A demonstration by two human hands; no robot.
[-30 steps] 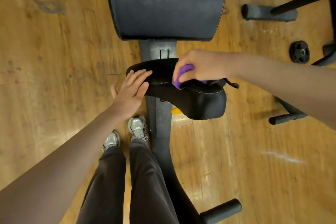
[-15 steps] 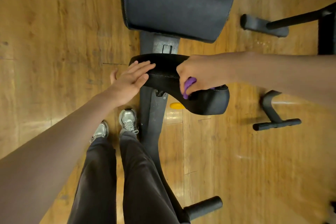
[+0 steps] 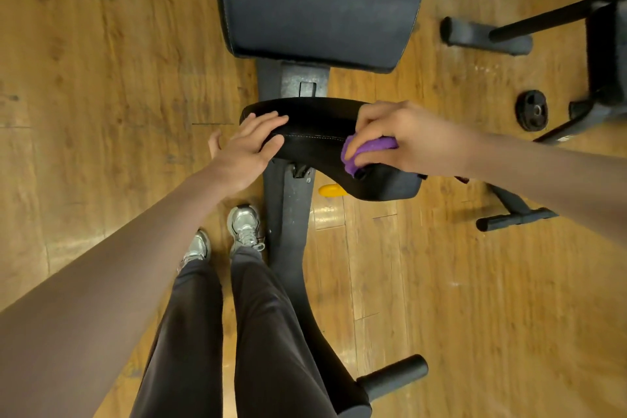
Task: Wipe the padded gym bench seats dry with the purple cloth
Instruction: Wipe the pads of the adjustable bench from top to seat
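Note:
A small black padded seat (image 3: 315, 132) sits tilted on the bench's grey frame (image 3: 288, 214), just below the large black back pad (image 3: 319, 0). My right hand (image 3: 407, 136) is closed on the bunched purple cloth (image 3: 366, 151) and presses it against the seat's right part. My left hand (image 3: 251, 146) lies flat on the seat's left end with fingers spread and holds nothing. The right hand and cloth hide part of the seat.
My legs and silver shoes (image 3: 244, 224) stand left of the frame on the wooden floor (image 3: 101, 78). A yellow object (image 3: 330, 190) lies under the seat. A black weight plate (image 3: 531, 110) and another machine's black legs (image 3: 515, 217) are to the right. A foot bar (image 3: 393, 375) sticks out at the bottom.
My right hand has slid the cloth across the seat, from its front edge up and to the right. My left hand stays pressed on the seat's left end.

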